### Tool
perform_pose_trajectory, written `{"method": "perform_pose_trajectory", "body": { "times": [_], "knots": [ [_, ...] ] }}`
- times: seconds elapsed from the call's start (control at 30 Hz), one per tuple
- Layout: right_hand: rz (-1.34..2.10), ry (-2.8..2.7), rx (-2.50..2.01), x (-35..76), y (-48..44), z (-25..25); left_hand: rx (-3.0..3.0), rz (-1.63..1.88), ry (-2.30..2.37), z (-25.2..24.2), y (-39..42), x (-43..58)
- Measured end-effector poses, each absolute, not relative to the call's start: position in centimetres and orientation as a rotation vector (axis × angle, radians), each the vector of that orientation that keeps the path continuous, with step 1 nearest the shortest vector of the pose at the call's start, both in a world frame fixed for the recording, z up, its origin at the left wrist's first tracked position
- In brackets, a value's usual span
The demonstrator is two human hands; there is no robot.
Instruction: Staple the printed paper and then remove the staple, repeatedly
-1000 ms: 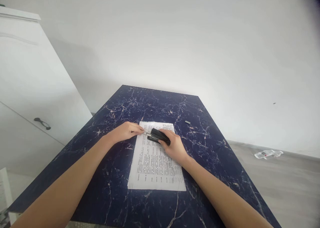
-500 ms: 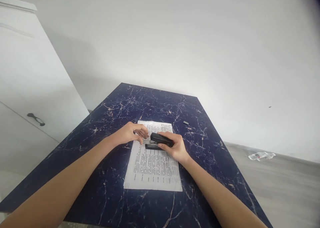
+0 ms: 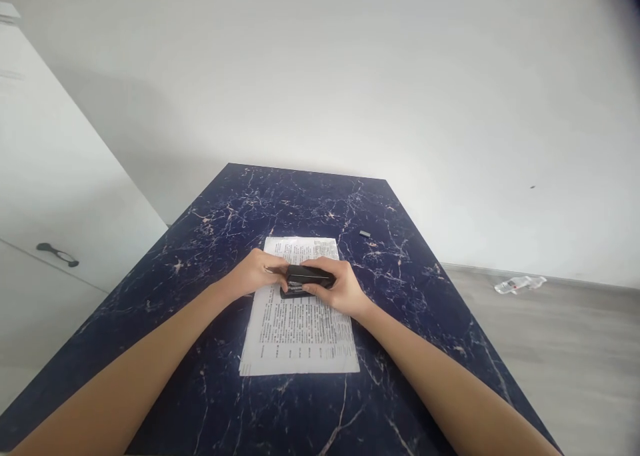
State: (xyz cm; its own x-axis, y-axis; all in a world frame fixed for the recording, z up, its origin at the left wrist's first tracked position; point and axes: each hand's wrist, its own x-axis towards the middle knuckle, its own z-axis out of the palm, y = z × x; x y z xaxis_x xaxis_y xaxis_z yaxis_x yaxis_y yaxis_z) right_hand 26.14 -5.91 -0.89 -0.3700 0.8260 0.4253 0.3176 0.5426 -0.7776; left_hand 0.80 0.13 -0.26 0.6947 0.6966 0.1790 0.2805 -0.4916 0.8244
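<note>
A black stapler (image 3: 309,277) lies crosswise over printed sheets of paper (image 3: 305,336) at the middle of the table. My right hand (image 3: 341,286) is wrapped round its right end, fingers on the far side and thumb on the near side. At the other end, my left hand (image 3: 263,273) has its thumb and fingers closed on the stapler's tip. The stapler's top part stands slightly raised from its dark base. What lies inside my left fingers is partly hidden.
The papers rest on a dark blue marbled table (image 3: 280,196). A small grey strip (image 3: 365,234), perhaps staples, lies beyond my right hand. White cabinet (image 3: 65,176) with a dark handle stands at left. Clear plastic packaging (image 3: 520,284) is on the floor at right, by the wall.
My left hand has moved in to grip the stapler's left end. The stapler's top has come down closer to its base. The view has shifted slightly.
</note>
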Motion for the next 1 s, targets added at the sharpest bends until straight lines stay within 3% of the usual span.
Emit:
{"method": "perform_pose_trajectory", "body": {
  "times": [0.3,1.0],
  "knots": [
    [0.849,-1.697,-1.048,26.6,-5.7,-1.0,2.014,0.826,0.821,0.0,1.2,-0.8],
    [0.971,-1.691,-0.918,26.1,-5.7,-1.1,1.879,0.77,0.854,0.6,-0.1,1.5]
  ]
}}
